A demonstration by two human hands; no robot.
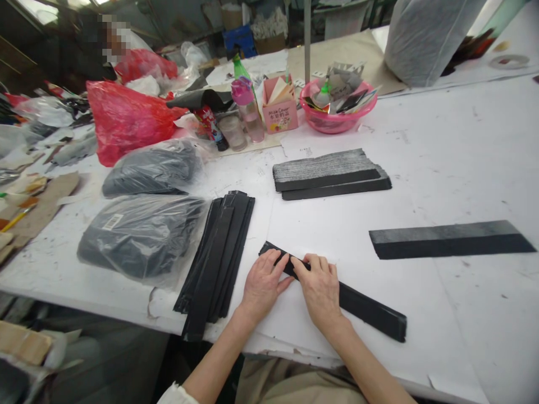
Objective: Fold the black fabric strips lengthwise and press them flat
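Two-handed grip on a strip. My left hand (263, 286) and right hand (320, 289) grasp the black strip (373, 311) with bent fingers, side by side near its far-left end; the rest slants across the tabletop (442, 185) toward my right. Whether the thumbs reach beneath it, I cannot tell.

Technique, in my judgement: both edges are best kept parallel, with the fingertips close together and the pressure even, so that the narrow band neither twists nor creases. The long free end should lie flat, since a lifted tail could pull the held part askew.

Count: one strip in my grip; one pale-banded strip (450, 238) lying alone at right; one stack of pale-banded strips (326, 168) beyond my hands, its layers too fine to number; one pile of black strips (217, 258) at left, several overlapping, exact number unclear. Beside the pile lie two plastic-wrapped bundles, the nearer (138, 238) and the farther (154, 171). Behind stand one pink basin (337, 120), one pink box (281, 115) and one pink-lidded bottle (252, 120).
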